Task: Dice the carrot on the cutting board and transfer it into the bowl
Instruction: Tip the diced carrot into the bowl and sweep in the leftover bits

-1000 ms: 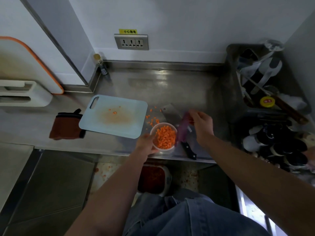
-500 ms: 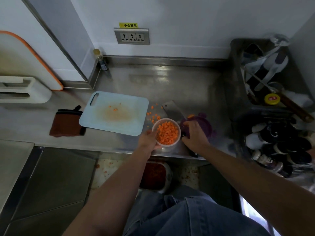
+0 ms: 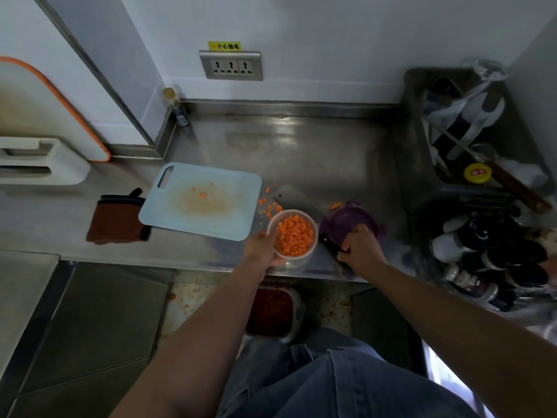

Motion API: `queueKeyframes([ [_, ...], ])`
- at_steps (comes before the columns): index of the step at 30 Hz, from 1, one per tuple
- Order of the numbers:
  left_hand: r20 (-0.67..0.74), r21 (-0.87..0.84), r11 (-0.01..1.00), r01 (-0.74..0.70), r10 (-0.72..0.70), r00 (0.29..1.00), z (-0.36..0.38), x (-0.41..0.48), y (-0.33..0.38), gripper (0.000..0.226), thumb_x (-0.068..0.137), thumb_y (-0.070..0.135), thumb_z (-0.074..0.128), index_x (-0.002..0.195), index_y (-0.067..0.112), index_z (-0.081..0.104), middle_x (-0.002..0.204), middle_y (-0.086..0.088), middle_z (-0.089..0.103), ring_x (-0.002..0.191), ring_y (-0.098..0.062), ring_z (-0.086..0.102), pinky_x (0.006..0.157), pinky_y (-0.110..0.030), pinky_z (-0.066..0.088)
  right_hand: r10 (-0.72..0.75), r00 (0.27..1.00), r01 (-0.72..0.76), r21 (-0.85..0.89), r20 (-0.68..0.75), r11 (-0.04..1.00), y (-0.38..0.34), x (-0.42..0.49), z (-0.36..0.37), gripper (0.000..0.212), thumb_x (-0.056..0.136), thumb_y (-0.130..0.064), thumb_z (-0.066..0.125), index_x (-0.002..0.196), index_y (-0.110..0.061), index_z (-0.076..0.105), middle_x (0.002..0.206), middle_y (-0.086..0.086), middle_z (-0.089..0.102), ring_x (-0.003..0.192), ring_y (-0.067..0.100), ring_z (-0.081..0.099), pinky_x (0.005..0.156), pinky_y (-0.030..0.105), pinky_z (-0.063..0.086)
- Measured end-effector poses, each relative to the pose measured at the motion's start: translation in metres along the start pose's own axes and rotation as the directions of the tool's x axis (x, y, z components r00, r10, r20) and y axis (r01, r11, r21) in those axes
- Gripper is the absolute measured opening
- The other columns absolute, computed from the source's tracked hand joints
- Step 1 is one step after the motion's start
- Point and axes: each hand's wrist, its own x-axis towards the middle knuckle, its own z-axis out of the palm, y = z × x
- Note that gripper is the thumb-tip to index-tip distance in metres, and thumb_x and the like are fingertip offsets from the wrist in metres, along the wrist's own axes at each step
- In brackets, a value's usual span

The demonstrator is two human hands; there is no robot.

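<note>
I'm standing in a working kitchen: stainless steel counter (image 3: 301, 152) before me, blue cutting board (image 3: 205, 203) at eleven o'clock, wall sockets (image 3: 230, 67) at twelve, a crate of utensils and sauce bottles (image 3: 470, 152) at two.

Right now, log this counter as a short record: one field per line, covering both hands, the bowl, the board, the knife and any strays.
left hand: grips the side of the bowl
bowl: clear, near the counter's front edge, holding diced carrot
right hand: on the purple lid, lid lies on the counter
cutting board: pale blue, stained orange, a few bits left on it
cleaver: lying on the counter behind the bowl
stray carrot bits: on the counter between board and cleaver
</note>
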Motion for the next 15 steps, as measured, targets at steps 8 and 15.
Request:
queueKeyframes([
  [8,-0.008,-0.022,1.0,0.01,-0.011,1.0,0.005,-0.002,-0.004,0.009,0.101,0.019,0.048,0.097,0.012,0.051,0.09,-0.008,0.055,0.091,-0.029,0.059,0.075,-0.043,0.057,0.115,0.991,-0.114,0.011,-0.063,0.993,0.02,-0.01,0.0,0.042,0.089,-0.01,0.062,0.128,-0.006,0.046,0.136,0.014,0.04,0.123,0.031,0.041,0.096,0.043,0.044],
  [15,0.009,-0.01,1.0,0.018,-0.018,1.0,0.009,0.0,-0.009,0.008,0.1,0.015,0.049,0.101,0.009,0.054,0.096,-0.013,0.06,0.088,-0.03,0.063,0.069,-0.042,0.058,0.123,0.991,-0.128,-0.082,-0.058,0.988,0.029,-0.012,0.002,0.051,0.082,-0.01,0.068,0.129,-0.009,0.048,0.135,0.012,0.038,0.121,0.031,0.039,0.092,0.042,0.044],
])
